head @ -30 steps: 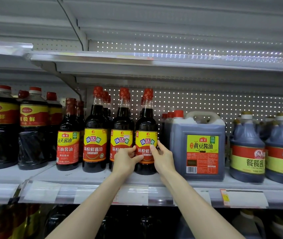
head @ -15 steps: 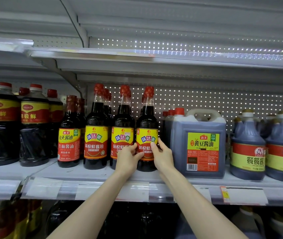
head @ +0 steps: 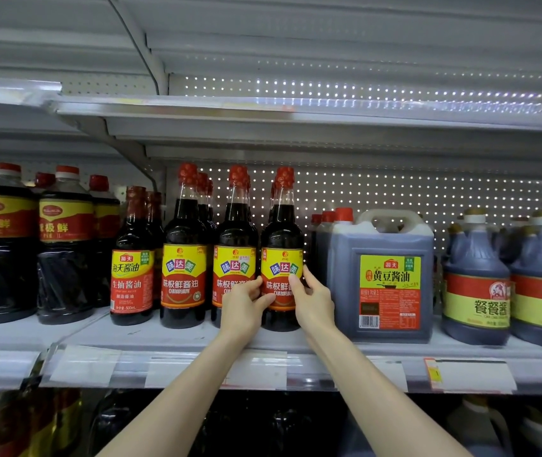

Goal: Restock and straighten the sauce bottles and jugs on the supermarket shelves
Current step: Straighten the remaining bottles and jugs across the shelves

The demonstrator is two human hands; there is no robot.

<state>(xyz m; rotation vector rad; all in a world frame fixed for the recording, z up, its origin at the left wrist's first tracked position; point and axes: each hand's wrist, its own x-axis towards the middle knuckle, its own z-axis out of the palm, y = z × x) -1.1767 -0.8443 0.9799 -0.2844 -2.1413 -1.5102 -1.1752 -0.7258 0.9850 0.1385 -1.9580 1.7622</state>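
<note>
A dark soy sauce bottle [head: 281, 239] with a red cap and a yellow-and-red label stands upright at the front of the middle shelf [head: 177, 338]. My left hand [head: 244, 305] wraps its lower left side and my right hand [head: 312, 300] grips its right side. Two matching bottles [head: 235, 239] [head: 185, 245] stand in line to its left, with more behind them. A large square jug [head: 381, 275] with a handle sits just to the right, close to my right hand.
Left of the row stand a smaller red-labelled bottle [head: 132, 262] and big round bottles [head: 65, 245]. Round blue jugs [head: 475, 285] fill the right end. Price tags [head: 470, 374] line the shelf edge. An upper shelf [head: 296, 113] hangs overhead; darker bottles sit below.
Both hands have stayed on the same bottle, which has hardly moved. The view has shifted slightly.
</note>
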